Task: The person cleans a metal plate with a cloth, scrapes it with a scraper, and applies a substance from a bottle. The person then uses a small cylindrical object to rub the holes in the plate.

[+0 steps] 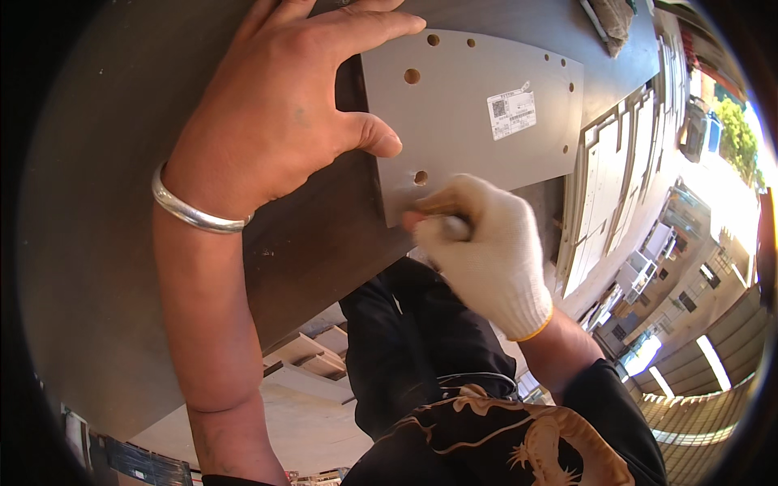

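Note:
A light grey panel (462,105) with several round holes and a white printed label (511,113) lies on a dark tabletop (105,211). My bare left hand (296,105), a silver bangle at its wrist, is open at the panel's left side. Its fingers are spread, and the thumb and a fingertip reach over the edge. At the near-left corner of the panel, my right hand (486,243) in a white knitted glove is closed. Something small, greyish and rounded shows inside its grip, with a reddish bit beside it. I cannot make out the kind.
A greyish-brown bundle (612,24) sits at the tabletop's far right. Beyond the right edge, long pale boards (604,186) are stacked. More pale boards (312,356) lie below the near edge. Farther right are a blue container (714,132) and a corrugated wall (729,340).

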Demonstrator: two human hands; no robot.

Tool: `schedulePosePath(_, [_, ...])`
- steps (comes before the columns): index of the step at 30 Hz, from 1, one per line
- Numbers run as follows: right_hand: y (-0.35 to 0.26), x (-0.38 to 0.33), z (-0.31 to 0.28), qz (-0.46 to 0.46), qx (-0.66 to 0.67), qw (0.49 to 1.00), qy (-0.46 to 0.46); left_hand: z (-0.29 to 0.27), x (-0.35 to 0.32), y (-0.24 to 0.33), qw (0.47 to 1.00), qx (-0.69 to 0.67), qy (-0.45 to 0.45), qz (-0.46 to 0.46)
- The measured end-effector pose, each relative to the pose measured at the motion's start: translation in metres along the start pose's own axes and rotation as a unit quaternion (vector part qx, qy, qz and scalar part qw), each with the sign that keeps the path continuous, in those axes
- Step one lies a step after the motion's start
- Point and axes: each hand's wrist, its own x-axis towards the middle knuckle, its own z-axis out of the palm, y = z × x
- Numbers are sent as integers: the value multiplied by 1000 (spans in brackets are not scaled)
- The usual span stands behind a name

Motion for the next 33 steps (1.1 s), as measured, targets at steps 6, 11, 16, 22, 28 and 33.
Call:
schedulePosePath(6, [5, 11, -18, 10, 11, 999, 52, -5, -1, -2, 999, 0, -44, -27])
schedulePosePath(11, [-3, 25, -15, -20, -8, 999, 33, -7, -5, -1, 999, -40, -11, 6])
schedulePosePath(16, [-6, 29, -12, -29, -20, 999, 30, 3, -2, -9, 1000, 1, 13, 24])
schedulePosePath(22, [-17, 32, -19, 6, -42, 999, -15, 4, -6, -12, 1000, -1, 16, 26])
schedulePosePath(28, [-20, 36, -21, -9, -62, 997, -34, 4, -3, -10, 998, -23, 36, 36])
schedulePosePath(33, [-11, 37, -17, -89, -106, 990, 5, 6, -5, -11, 998, -33, 32, 40])
